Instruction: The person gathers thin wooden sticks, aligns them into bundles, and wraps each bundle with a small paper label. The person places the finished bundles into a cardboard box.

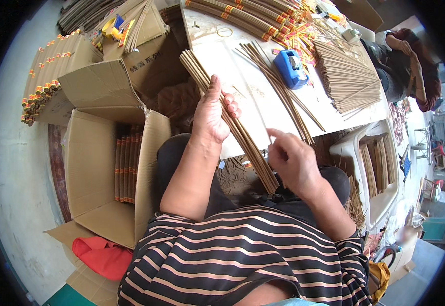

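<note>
My left hand [211, 118] is wrapped round a bundle of long brown incense sticks [250, 153], its thumb lying along them. The bundle slants from the table's edge down toward my lap. Just right of its lower end is my right hand [294, 162], with curled fingers and the index finger bent forward; what it may hold is too small to make out. Several loose incense sticks [282, 97] lie on the white table [243, 109] beyond my hands. Beside them stands a blue tape dispenser [290, 69].
A large pile of sticks [347, 76] covers the table's right side, with labelled bundles [237, 18] at the back. An open cardboard box [102, 217] holding bundles stands left. A white bin [380, 204] with sticks is right. Another person [411, 66] is far right.
</note>
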The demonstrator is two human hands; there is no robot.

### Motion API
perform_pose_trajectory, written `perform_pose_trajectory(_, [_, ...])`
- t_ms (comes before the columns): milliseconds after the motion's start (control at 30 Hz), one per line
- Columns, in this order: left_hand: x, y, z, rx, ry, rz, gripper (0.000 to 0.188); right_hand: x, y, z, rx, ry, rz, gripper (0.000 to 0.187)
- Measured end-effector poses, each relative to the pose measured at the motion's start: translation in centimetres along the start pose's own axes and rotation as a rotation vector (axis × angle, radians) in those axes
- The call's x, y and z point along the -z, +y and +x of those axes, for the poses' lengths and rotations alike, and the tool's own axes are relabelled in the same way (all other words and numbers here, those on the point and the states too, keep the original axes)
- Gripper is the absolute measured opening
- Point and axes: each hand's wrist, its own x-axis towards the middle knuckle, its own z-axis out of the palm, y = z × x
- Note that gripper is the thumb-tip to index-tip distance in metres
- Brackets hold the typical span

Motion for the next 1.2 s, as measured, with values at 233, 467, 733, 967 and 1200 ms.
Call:
perform_pose_trajectory(233, [0.8,-0.4,0.5,0.002,-0.031,-0.003,0.041,-1.3,-1.2,-0.2,0.235,0.021,-0.099,0.038])
perform_pose_trajectory(467, [0.3,-0.1,0.0,-0.014,0.021,0.017,0.043,-1.1,-1.5,-0.4,0.302,-0.083,-0.194,0.039])
perform_pose_trajectory(733, [0.1,0.1,-0.4,-0.007,0.011,0.028,0.038,-1.2,-1.1,-0.8,0.336,-0.161,-0.231,0.039])
perform_pose_trajectory(967, [-0.4,0.0,-0.6,-0.05,0.034,0.061,0.028,-1.3,-0.9,-1.2,0.3,-0.153,-0.231,0.039])
perform_pose_trajectory(1200, [-0.6,0.0,-0.8,-0.107,0.028,0.121,0.026,-1.4,-0.9,-1.5,0.124,-0.176,-0.143,0.034])
